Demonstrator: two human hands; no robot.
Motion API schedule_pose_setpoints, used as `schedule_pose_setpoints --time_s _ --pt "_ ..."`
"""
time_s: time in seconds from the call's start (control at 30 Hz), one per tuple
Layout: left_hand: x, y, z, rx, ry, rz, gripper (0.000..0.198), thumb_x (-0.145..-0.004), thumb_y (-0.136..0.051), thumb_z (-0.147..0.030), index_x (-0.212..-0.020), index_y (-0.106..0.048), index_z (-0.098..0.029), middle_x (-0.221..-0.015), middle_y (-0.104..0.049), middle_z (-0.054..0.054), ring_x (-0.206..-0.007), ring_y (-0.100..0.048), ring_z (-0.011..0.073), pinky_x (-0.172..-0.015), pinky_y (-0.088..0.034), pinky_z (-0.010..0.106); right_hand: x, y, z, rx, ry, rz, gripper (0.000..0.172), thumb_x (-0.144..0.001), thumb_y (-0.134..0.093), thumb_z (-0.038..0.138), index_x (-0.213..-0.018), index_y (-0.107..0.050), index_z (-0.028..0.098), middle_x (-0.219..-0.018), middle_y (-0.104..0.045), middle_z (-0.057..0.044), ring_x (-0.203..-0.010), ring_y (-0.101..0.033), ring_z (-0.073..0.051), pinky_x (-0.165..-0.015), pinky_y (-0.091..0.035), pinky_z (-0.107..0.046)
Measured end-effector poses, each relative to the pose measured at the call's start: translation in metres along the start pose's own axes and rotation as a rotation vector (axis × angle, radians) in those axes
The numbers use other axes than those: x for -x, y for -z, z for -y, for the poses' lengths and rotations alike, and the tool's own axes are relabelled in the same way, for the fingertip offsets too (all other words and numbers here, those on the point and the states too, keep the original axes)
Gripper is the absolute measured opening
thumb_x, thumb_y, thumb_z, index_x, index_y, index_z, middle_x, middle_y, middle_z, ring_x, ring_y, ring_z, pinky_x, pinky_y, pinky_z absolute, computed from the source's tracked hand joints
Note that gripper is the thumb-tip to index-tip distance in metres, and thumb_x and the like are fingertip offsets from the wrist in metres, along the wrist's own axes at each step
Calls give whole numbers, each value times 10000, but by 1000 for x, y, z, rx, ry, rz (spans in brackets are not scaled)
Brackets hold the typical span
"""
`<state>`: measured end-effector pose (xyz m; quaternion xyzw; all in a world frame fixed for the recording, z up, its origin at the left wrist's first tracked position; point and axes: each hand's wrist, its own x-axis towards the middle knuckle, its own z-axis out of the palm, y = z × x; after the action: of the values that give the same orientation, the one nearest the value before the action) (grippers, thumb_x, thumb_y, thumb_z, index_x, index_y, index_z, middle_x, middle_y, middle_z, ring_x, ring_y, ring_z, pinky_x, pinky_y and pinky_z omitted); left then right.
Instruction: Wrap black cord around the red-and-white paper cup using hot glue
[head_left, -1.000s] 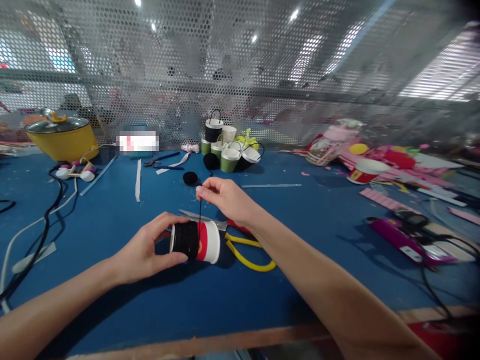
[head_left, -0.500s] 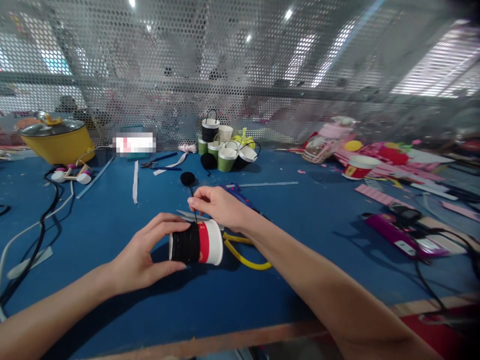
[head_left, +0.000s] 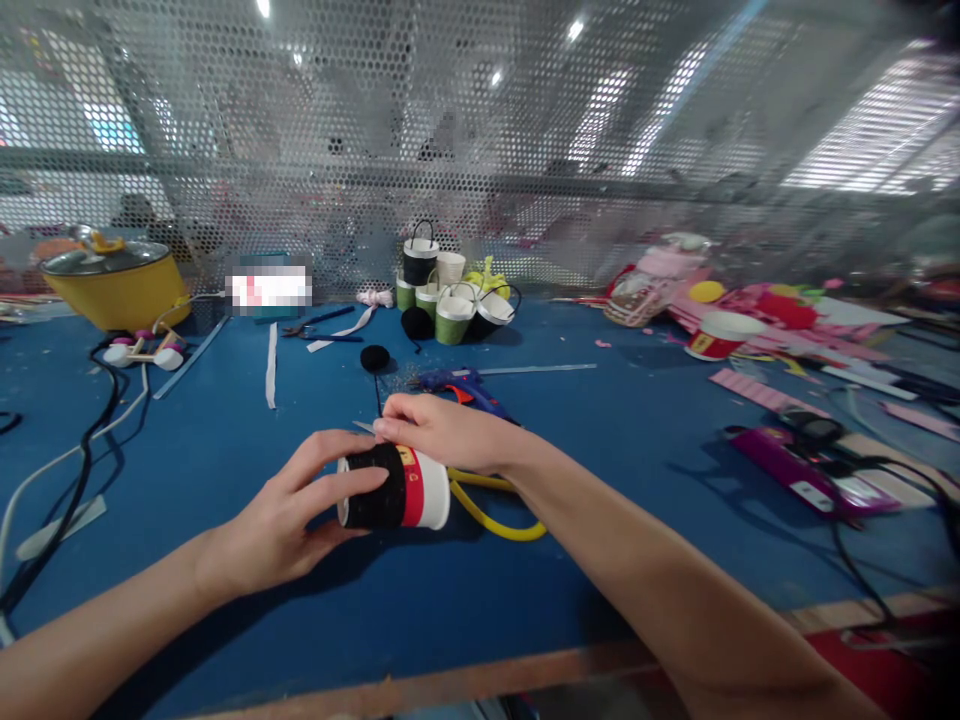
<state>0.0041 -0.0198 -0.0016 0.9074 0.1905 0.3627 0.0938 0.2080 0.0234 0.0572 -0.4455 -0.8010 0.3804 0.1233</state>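
Observation:
On its side above the blue table lies a paper cup point(head_left: 431, 490), white and red at the rim end and wound with black yarn point(head_left: 384, 508) over the rest. My left hand point(head_left: 300, 500) grips the wound part, fingers over the top and thumb below. My right hand point(head_left: 427, 430) pinches the black yarn strand just above the cup. From there the strand runs back to a small black ball of yarn point(head_left: 375, 358). Scissors with yellow handles point(head_left: 499, 525) lie behind the cup, partly covered by it and by my right forearm. A blue glue gun point(head_left: 469, 385) rests beyond my right hand.
Several small cups with handles point(head_left: 454, 318) stand at the back. A yellow pot point(head_left: 116, 285) and black cables point(head_left: 94, 430) are on the left. To the right are a purple device point(head_left: 802, 470), a red and white cup point(head_left: 720, 335) and pink scraps.
My right hand has come down closer to the cup with the yarn. The cup has turned in my left hand, whose fingers have shifted over it. More of the glue gun shows.

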Motion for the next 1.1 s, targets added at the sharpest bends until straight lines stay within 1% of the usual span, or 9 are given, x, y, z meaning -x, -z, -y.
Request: schedule_pose_setpoints --time_s 0.13,0.27,0.37,0.43,0.53,0.67,0.8,0.93,1.1 --pt "0 -2 0 45 96 -3 452 -845 -551 -159 -1262 -402 -249 -1275 -437 127 -1192 -448 243 -971 -438 412 1 -1 4 3 -40 -46 217 -886 -415 285 -691 -420 190 -641 -430 38 -595 -383 -104 -542 -305 -238" --pt "-2 -3 0 285 387 -20 660 -740 -680 -388 -1292 -351 -237 -1269 -462 141 -1166 -482 295 -948 -451 438 3 -7 10 85 -54 -142 198 -884 -420 252 -696 -416 192 -636 -455 31 -605 -410 -111 -570 -310 -244" --pt "-5 -4 -2 590 641 15 532 -801 -590 -432 -1231 -379 -201 -1164 -553 120 -1032 -583 256 -853 -509 390 4 -14 10 139 -14 -219 173 -879 -426 262 -721 -414 195 -672 -497 16 -628 -440 -121 -591 -320 -250" --pt "-6 -5 -3 677 726 40 425 -828 -556 -402 -1165 -417 -183 -1061 -601 91 -957 -611 226 -815 -519 361 4 -18 9 153 15 -252 164 -875 -429 271 -730 -415 196 -697 -518 6 -638 -454 -125 -598 -325 -254" --pt "-6 -5 -5 615 716 17 380 -805 -592 -343 -1119 -451 -182 -1022 -601 65 -941 -600 205 -828 -503 343 3 -19 7 122 27 -256 162 -866 -444 259 -718 -424 196 -680 -513 15 -626 -453 -120 -593 -324 -251" --pt "-5 -5 -4 489 616 -17 393 -779 -624 -287 -1128 -466 -200 -1071 -562 64 -994 -566 207 -854 -489 339 -1 -13 7 6 22 -222 191 -840 -478 219 -654 -449 185 -624 -471 39 -600 -424 -104 -580 -316 -240" --pt "-5 -4 -3 457 498 -21 406 -781 -627 -236 -1149 -455 -228 -1139 -521 68 -1093 -515 211 -922 -459 338 -9 -9 7 -150 -11 -228 178 -813 -512 193 -637 -506 170 -619 -520 31 -594 -438 -102 -571 -323 -237" --pt "-5 -2 -3 406 424 19 466 -793 -620 -228 -1211 -415 -262 -1165 -490 73 -1109 -498 218 -946 -441 360 -22 -9 5 -397 -101 -221 207 -782 -532 126 -579 -518 164 -601 -554 17 -580 -476 -91 -576 -357 -221" --pt "-6 1 -5 292 378 120 530 -815 -589 -256 -1299 -374 -269 -1226 -442 99 -1145 -461 254 -970 -415 417 -41 -15 2 -571 -157 -174 215 -812 -429 96 -615 -464 176 -709 -630 -34 -625 -582 -95 -610 -456 -223"
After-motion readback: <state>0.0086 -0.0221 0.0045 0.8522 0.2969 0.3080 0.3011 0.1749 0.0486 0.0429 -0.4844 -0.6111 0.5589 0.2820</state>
